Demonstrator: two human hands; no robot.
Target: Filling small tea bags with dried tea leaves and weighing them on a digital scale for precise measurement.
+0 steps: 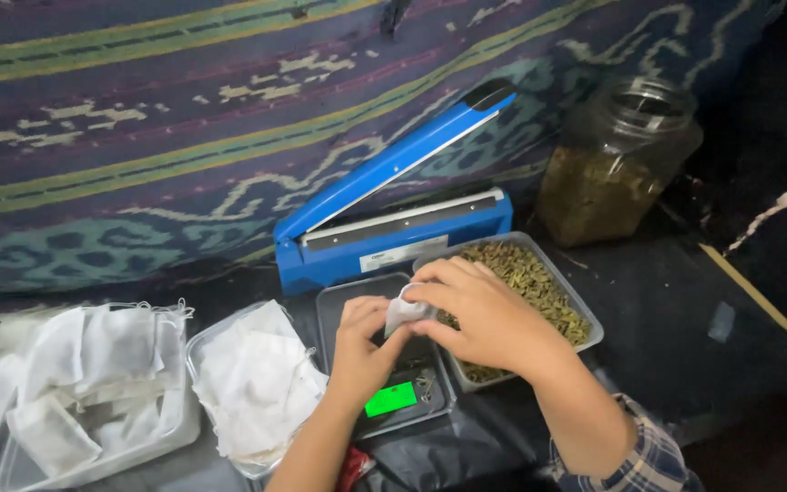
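White paper pouch (pixel 404 310) sat pinched between both my hands, left hand (pixel 363 351) and right hand (pixel 485 314), fingers clamped on its edges above the small scale (pixel 400 401). One slack grip, I judged, and dried herbs would spill beside their tray (pixel 585 314).

two hands (pixel 366 351), one blue heat sealer (pixel 393 214), one jar (pixel 617 164), three clear trays (pixel 585 319), one scale (pixel 393 398)
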